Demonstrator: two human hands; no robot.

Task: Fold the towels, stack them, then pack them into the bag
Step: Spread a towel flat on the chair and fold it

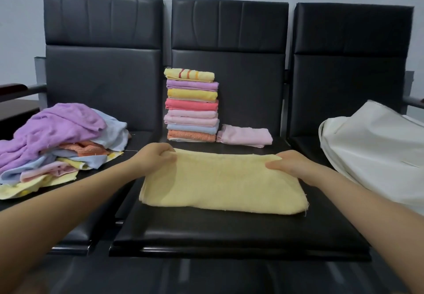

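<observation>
Two bare forearms are extended from the lower corners toward the middle seat of a row of three black padded chairs. Left hand: fingers are curled over the far left corner of a pale yellow towel, so its grip is closed on the cloth. Right hand: the far right corner of the same towel is pinched between thumb and curled fingers. Pale yellow towel: laid flat and folded in a wide band across the middle seat, its near edge toward the camera. Stack of folded towels: set upright at the back of the middle seat against the backrest, just beyond the yellow towel; layers of yellow with orange stripes, lilac, yellow, coral, pink, blue and orange are seen. Folded pink towel: laid singly on the seat, touching the right side of the stack's base. Heap of unfolded towels: piled loosely on the left seat, with lilac uppermost over blue, orange, pink and yellow pieces. White bag: slumped on the right seat, well apart from the stack.
</observation>
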